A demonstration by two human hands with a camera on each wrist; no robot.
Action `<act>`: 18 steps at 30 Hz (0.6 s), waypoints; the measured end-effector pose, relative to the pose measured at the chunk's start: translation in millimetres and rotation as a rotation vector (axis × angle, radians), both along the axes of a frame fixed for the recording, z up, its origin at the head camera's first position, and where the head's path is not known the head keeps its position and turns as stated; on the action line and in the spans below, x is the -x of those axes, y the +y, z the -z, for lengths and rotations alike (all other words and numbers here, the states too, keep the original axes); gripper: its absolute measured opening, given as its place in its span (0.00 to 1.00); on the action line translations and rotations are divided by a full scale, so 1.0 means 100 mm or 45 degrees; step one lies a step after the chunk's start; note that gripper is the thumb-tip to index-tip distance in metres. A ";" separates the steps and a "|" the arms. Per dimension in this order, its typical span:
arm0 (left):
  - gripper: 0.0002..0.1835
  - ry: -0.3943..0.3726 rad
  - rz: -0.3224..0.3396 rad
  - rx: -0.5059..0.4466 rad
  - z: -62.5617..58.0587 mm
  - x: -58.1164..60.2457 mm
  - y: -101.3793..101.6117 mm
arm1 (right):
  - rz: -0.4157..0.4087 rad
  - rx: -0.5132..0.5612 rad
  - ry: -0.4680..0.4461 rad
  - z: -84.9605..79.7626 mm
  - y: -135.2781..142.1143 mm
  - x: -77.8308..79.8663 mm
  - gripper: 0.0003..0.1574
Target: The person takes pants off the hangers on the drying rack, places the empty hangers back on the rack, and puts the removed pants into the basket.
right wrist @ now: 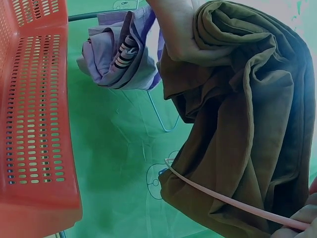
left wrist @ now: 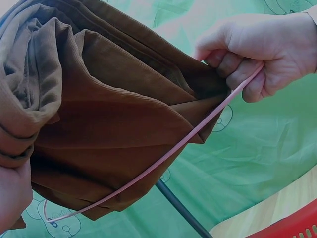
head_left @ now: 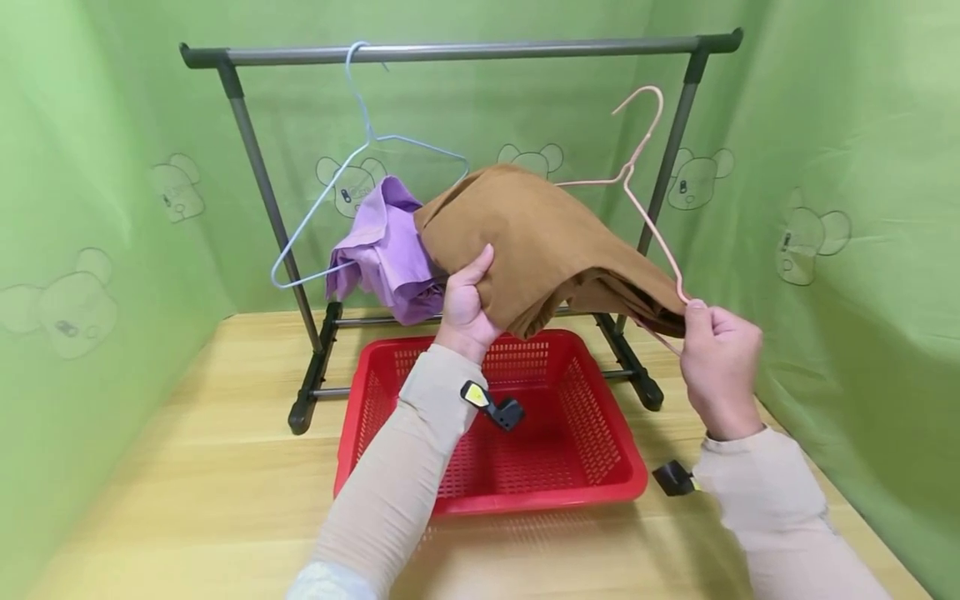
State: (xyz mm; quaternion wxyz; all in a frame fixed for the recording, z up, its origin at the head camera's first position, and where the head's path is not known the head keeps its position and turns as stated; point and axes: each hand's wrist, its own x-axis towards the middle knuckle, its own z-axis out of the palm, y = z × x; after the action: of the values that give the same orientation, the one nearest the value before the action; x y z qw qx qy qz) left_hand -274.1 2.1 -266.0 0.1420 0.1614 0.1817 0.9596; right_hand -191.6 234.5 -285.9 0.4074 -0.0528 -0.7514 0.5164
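My left hand (head_left: 467,307) grips a bunched, folded brown garment (head_left: 525,233), thumb on top of the cloth and fingers underneath. At the right, my right hand (head_left: 722,362) pinches the lower corner of a pink clothes hanger (head_left: 656,229) together with the garment's edge. In the left wrist view the hanger's bottom bar (left wrist: 163,158) runs across the outside of the brown cloth. The hanger's hook points up, apart from the rack's rail. Part of the hanger is hidden behind the garment.
A metal clothes rack (head_left: 480,54) stands at the back, a blue hanger (head_left: 330,187) hooked on its rail with a folded purple garment (head_left: 386,250) over it. Below my hands, a red plastic basket (head_left: 540,502) sits on the wooden table (head_left: 180,467). Green curtains (head_left: 885,250) surround the space.
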 end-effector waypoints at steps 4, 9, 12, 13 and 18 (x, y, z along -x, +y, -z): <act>0.18 0.015 0.006 0.004 0.01 0.01 -0.01 | 0.005 -0.005 0.004 0.02 0.02 0.03 0.35; 0.18 0.026 0.022 0.025 0.01 0.02 0.03 | 0.011 -0.007 -0.029 -0.01 0.06 0.00 0.35; 0.18 0.020 0.014 0.032 0.01 0.02 0.05 | 0.016 -0.017 -0.038 -0.02 0.08 -0.01 0.36; 0.17 0.016 0.005 0.032 0.01 0.02 0.05 | 0.015 -0.017 -0.038 -0.03 0.08 0.00 0.36; 0.17 0.006 -0.029 0.039 0.00 0.02 0.00 | 0.014 -0.023 -0.052 -0.01 0.04 0.03 0.36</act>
State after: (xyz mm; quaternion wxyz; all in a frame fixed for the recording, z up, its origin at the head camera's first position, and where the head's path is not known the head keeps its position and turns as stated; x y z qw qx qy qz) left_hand -276.4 1.8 -266.0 0.1331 0.1595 0.1986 0.9578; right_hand -194.6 238.8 -284.5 0.3953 -0.0636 -0.7638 0.5063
